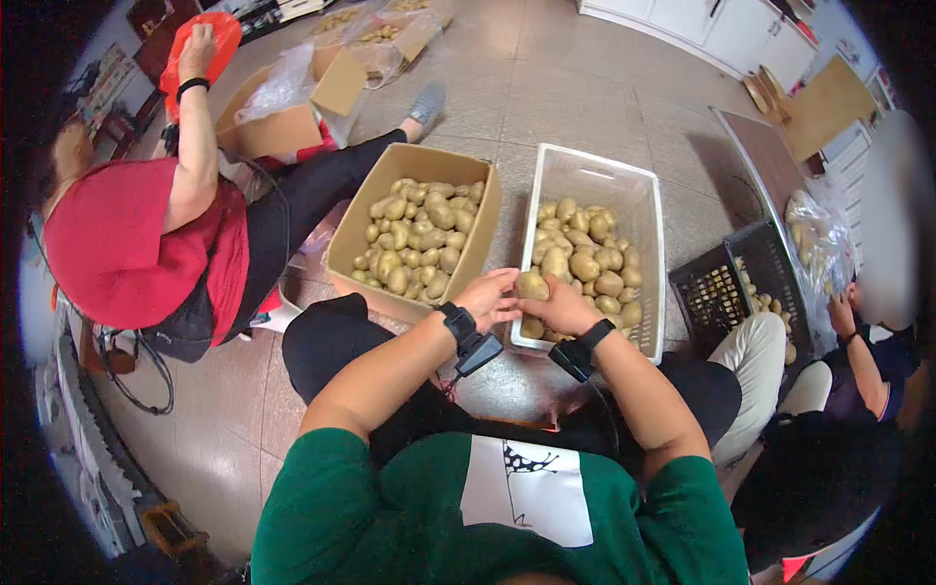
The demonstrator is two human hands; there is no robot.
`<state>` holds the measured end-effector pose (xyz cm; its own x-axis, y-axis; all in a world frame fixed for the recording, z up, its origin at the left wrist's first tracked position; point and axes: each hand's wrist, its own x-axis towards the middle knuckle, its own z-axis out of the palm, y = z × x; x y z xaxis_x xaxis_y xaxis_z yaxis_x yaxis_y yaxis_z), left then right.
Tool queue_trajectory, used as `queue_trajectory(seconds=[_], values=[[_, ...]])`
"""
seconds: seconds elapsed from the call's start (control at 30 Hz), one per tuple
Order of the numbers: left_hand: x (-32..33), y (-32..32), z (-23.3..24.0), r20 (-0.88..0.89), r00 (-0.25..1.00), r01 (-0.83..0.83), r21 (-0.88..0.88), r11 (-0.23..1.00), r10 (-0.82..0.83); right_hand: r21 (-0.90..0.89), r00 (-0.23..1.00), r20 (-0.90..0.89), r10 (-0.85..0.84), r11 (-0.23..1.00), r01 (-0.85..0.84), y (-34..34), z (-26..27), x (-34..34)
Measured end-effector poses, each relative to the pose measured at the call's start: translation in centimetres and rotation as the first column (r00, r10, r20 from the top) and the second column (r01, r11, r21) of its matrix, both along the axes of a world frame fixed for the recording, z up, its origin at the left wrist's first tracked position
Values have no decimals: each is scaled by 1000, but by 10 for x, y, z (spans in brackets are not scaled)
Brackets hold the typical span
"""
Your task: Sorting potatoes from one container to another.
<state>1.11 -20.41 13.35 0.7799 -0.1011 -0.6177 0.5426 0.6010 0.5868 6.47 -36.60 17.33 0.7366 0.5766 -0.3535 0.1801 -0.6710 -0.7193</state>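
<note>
In my right hand (561,304) is a single potato (532,286), held over the near left edge of a white plastic crate (656,241). My left hand (488,298) is just beside it, fingers spread and holding nothing that I can see. Many loose potatoes (585,263) lie in the crate. To its left stands a cardboard box (479,212) whose flaps are not visible, heaped with more potatoes (417,234). Both wrists wear dark straps with small devices.
At left a person in red (146,241) holds up a red plastic bag (232,40). Behind are an open cardboard carton (274,131) and plastic sheeting. At right, a black plastic crate (706,292) with potatoes stands near another person's knee (760,336) and a clear bag (819,234).
</note>
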Motion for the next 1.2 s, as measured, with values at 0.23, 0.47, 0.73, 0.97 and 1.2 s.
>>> queue_trajectory(seconds=[0.23,0.47,0.73,0.97,1.2], values=[[-4,0,7,34,999,32,-78,996,-30,160,994,-105,38,987,-21,7,-6,-8],[-3,4,-8,-64,995,-72,122,990,80,171,988,-78,135,978,-120,7,-9,-8],[1,24,-20,-84,946,-300,132,945,312,187,982,-29,185,966,-176,4,-19,-5],[4,52,-63,-56,874,-467,181,865,483,167,985,-11,170,972,-166,0,-23,-3],[-2,88,-107,256,896,-444,492,749,362,168,988,-43,148,976,-139,-3,-27,-3]])
